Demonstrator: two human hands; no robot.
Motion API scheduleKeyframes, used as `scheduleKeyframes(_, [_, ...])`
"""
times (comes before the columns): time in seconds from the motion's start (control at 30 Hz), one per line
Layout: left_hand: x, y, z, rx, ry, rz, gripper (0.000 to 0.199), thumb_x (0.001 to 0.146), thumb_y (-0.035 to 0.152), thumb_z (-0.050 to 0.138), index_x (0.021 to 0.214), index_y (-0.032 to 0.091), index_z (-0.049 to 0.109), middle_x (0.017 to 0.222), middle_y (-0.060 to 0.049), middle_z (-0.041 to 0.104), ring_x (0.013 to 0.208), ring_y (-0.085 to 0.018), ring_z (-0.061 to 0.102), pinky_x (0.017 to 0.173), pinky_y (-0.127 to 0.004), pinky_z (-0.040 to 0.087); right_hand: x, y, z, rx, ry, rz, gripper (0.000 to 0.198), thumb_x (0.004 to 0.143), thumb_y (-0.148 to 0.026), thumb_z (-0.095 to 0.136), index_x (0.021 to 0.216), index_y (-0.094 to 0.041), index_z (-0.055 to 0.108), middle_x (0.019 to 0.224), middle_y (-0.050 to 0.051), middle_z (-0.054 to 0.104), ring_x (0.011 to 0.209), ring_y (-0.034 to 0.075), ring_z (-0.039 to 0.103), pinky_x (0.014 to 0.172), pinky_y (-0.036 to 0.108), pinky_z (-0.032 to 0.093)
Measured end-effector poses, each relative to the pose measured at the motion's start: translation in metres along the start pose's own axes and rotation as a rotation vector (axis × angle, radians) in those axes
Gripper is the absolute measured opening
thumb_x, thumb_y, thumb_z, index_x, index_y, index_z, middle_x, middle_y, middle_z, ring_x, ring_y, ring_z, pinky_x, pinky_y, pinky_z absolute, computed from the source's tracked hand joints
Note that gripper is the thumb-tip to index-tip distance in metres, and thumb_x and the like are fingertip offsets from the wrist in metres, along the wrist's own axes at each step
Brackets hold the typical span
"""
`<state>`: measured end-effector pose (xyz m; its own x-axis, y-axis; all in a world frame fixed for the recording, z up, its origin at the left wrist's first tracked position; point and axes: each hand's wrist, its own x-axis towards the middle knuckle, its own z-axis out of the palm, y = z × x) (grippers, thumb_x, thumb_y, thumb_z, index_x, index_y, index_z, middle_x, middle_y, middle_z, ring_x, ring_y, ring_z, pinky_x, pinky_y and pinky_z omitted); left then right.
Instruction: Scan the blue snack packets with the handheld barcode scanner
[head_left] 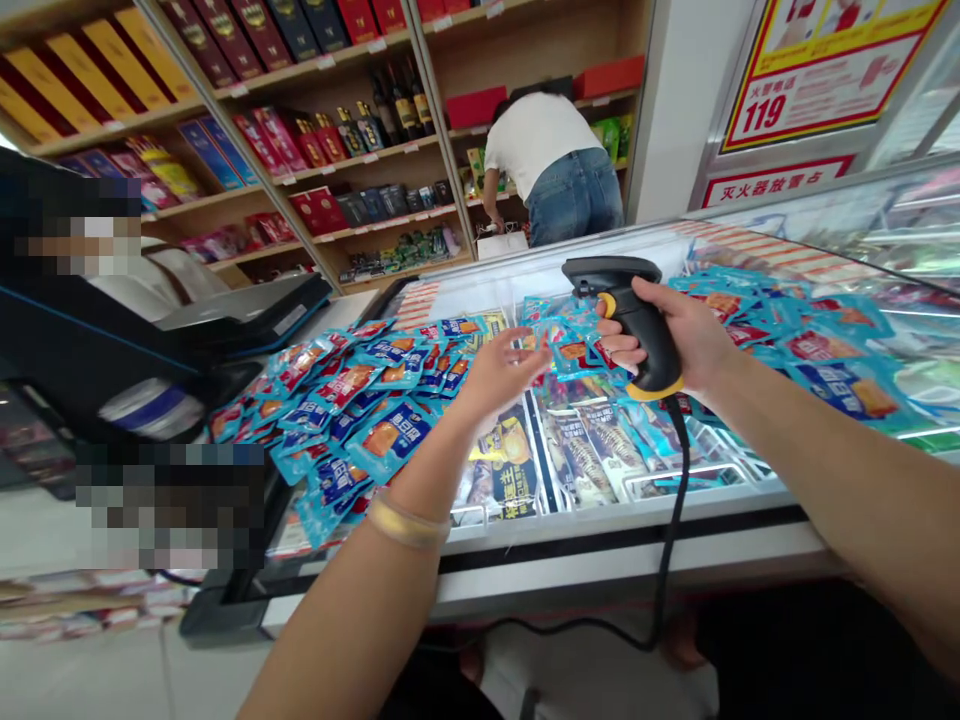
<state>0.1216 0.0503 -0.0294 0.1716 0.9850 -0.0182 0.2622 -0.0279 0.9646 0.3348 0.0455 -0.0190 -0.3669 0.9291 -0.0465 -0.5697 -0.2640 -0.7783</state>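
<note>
My right hand (686, 330) grips a black barcode scanner (641, 330) with yellow trim, its head pointing left. A black cable (679, 500) hangs from the scanner's handle. My left hand (506, 372), with a gold bracelet (407, 521) on its wrist, reaches over the freezer's glass lid, fingers apart and apparently holding nothing. To its left spreads a heap of small blue snack packets (394, 435). More blue packets (570, 345) lie between and behind my hands, and another pile of packets (840, 350) lies at the right. Partly hidden packets sit behind the scanner.
Under the glass, the chest freezer (585, 550) holds ice-cream packages (596, 450). A black counter device (240, 310) stands on the left, near a blurred area. Behind, a person in a white top (547, 145) bends toward wooden shelves (382, 155) of boxes and bottles.
</note>
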Motion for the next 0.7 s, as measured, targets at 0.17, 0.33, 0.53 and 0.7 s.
scheduleKeyframes(0.17, [0.011, 0.001, -0.01, -0.774, 0.017, -0.183, 0.027, 0.09, 0.039, 0.048, 0.1, 0.017, 0.061, 0.086, -0.007, 0.069, 0.078, -0.018, 0.066, 0.087, -0.045, 0.055, -0.003, 0.004, 0.0, -0.052, -0.061, 0.02, 0.023, 0.094, -0.039, 0.049, 0.091, -0.017, 0.055, 0.069, 0.002, 0.05, 0.05, 0.009, 0.044, 0.039, 0.017, 0.04])
scheduleKeyframes(0.33, [0.011, -0.001, -0.006, -0.844, 0.08, -0.203, 0.023, 0.091, 0.035, 0.048, 0.096, 0.017, 0.061, 0.078, -0.005, 0.068, 0.072, -0.017, 0.065, 0.09, -0.044, 0.055, -0.002, 0.011, -0.001, -0.097, -0.086, 0.095, 0.023, 0.092, -0.038, 0.05, 0.088, -0.016, 0.055, 0.071, 0.004, 0.052, 0.05, 0.01, 0.043, 0.039, 0.019, 0.041])
scheduleKeyframes(0.53, [0.014, -0.004, -0.003, -0.804, 0.125, -0.203, 0.024, 0.091, 0.036, 0.05, 0.101, 0.017, 0.06, 0.08, -0.006, 0.068, 0.072, -0.017, 0.064, 0.089, -0.044, 0.055, -0.003, 0.013, 0.002, -0.105, -0.055, 0.1, 0.022, 0.092, -0.037, 0.05, 0.087, -0.017, 0.055, 0.069, 0.003, 0.052, 0.049, 0.01, 0.042, 0.037, 0.02, 0.039])
scheduleKeyframes(0.7, [0.015, -0.004, -0.005, -0.795, 0.138, -0.214, 0.022, 0.091, 0.035, 0.05, 0.1, 0.018, 0.06, 0.08, -0.005, 0.068, 0.074, -0.017, 0.065, 0.09, -0.044, 0.055, -0.003, 0.013, 0.003, -0.129, -0.066, 0.102, 0.022, 0.093, -0.038, 0.051, 0.088, -0.017, 0.055, 0.069, 0.002, 0.051, 0.049, 0.009, 0.042, 0.038, 0.019, 0.039])
